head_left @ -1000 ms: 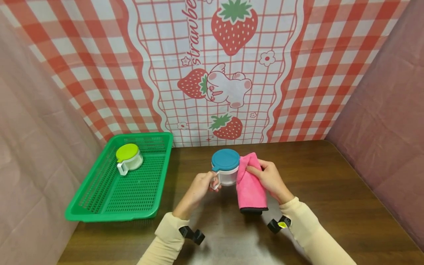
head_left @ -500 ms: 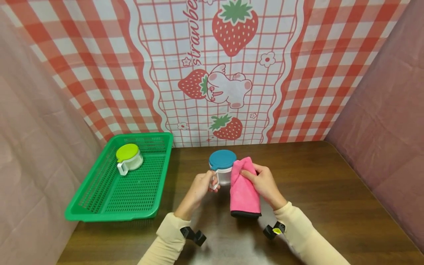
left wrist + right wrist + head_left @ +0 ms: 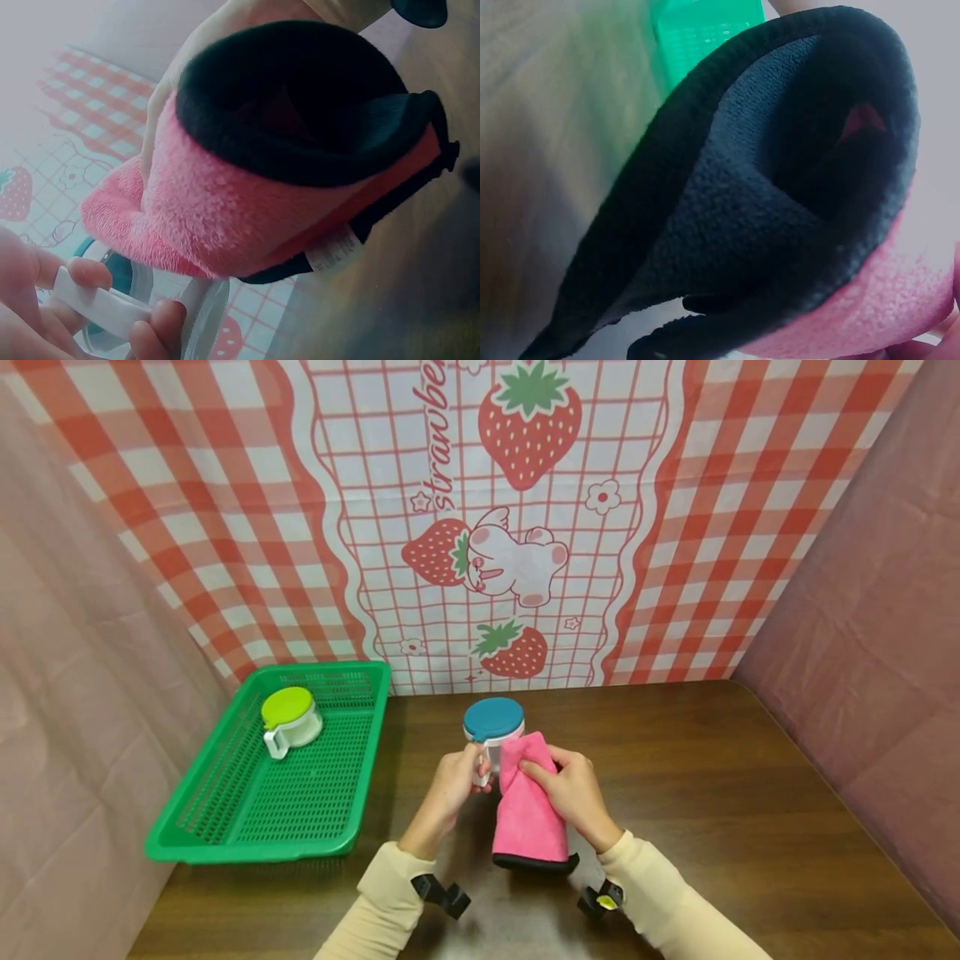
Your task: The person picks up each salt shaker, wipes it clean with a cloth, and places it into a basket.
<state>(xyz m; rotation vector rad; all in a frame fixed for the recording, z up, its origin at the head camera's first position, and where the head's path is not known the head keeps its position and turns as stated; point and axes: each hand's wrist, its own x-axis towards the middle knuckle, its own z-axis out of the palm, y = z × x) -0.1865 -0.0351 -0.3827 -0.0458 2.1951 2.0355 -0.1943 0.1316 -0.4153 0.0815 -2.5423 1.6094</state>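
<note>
My left hand (image 3: 453, 781) grips the white handle (image 3: 101, 304) of a clear seasoning jar with a blue lid (image 3: 493, 718). The jar is upright, lid on, in front of me. In my right hand (image 3: 573, 789) a pink cleaning cloth (image 3: 531, 827) with a dark trim is pinched between thumb and fingers. It lies along the jar's right front side and hides much of the clear body. Both wrist views show the cloth (image 3: 217, 210) folded over, its dark inner side (image 3: 727, 217) facing the camera.
A green perforated basket (image 3: 360, 777) stands at the left of the brown wooden table (image 3: 712, 793). Inside it sits a similar jar with a lime lid (image 3: 287, 706). A strawberry-patterned curtain (image 3: 517, 568) hangs behind, with plain pinkish cloths at both sides.
My right hand and the pink cloth have moved left and a little nearer to me, across the jar's front. The jar and my left hand have shifted slightly left.
</note>
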